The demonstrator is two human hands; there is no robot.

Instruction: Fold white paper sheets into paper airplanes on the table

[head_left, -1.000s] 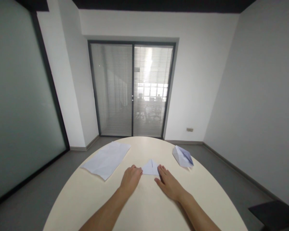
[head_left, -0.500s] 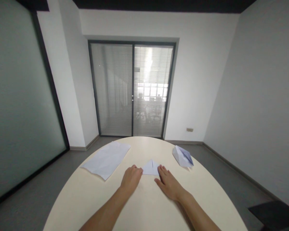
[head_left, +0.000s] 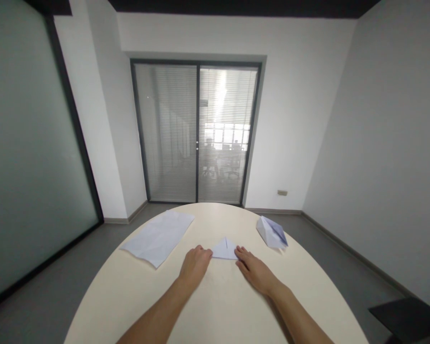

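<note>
Your flat right hand (head_left: 255, 271) just tucked its thumb in, maybe steadying the right end of the folded paper (head_left: 223, 250), while your curled left hand (head_left: 196, 263) touches its left end, grip hidden.

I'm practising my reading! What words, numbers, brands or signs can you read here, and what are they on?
There are none I can read.
Small folded paper: a short dark line, no readable letters.
Large sheet and paper shape: no readable writing.
Wall plate: too small and blurred to tell.
</note>
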